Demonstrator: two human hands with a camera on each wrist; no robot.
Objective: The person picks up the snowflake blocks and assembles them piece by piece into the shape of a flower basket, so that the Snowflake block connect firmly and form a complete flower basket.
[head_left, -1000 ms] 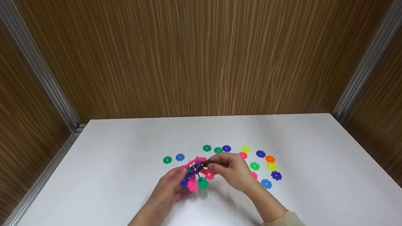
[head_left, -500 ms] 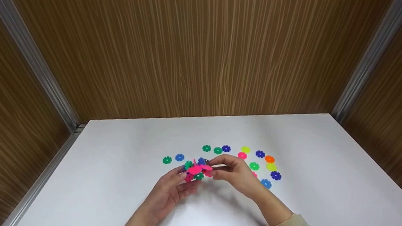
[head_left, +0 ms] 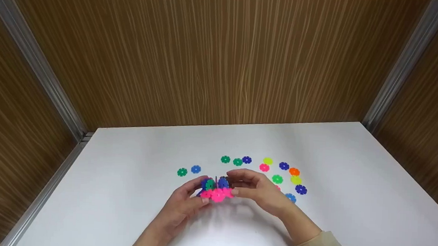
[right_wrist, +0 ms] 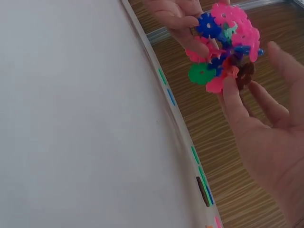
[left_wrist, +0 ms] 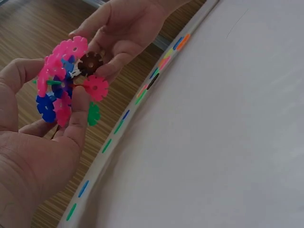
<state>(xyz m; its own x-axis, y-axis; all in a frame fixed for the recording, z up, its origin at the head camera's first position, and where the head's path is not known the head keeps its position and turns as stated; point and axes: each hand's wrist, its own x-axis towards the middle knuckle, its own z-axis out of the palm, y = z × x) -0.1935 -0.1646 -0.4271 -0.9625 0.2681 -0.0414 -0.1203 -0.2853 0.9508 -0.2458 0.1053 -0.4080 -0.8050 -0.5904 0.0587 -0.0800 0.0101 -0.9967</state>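
Observation:
A cluster of interlocked notched plastic snowflake discs (head_left: pixel 218 195), pink, blue, green and brown, is held up between both hands above the table. My left hand (head_left: pixel 181 207) grips its left side, thumb in front and fingers behind. On the other side my right hand (head_left: pixel 264 193) has its fingers curved around the cluster. The left wrist view shows a brown disc (left_wrist: pixel 90 63) beside the right fingers and a green disc (left_wrist: pixel 93 114) low on the cluster. In the right wrist view, a right fingertip (right_wrist: pixel 230 83) rests against the discs near the brown one. Fingers hide part of the cluster.
Loose discs lie flat on the white table (head_left: pixel 106 192): a green one (head_left: pixel 182 172) and a blue one (head_left: pixel 196 169) at left, several more behind and right of the hands, including an orange one (head_left: pixel 294 171). A wood-grain panel (head_left: pixel 222 63) rises behind.
The cluster has been turned between the hands, so its pink discs now face the front. My right fingers have shifted from pinching a dark disc to spreading around the cluster's right side.

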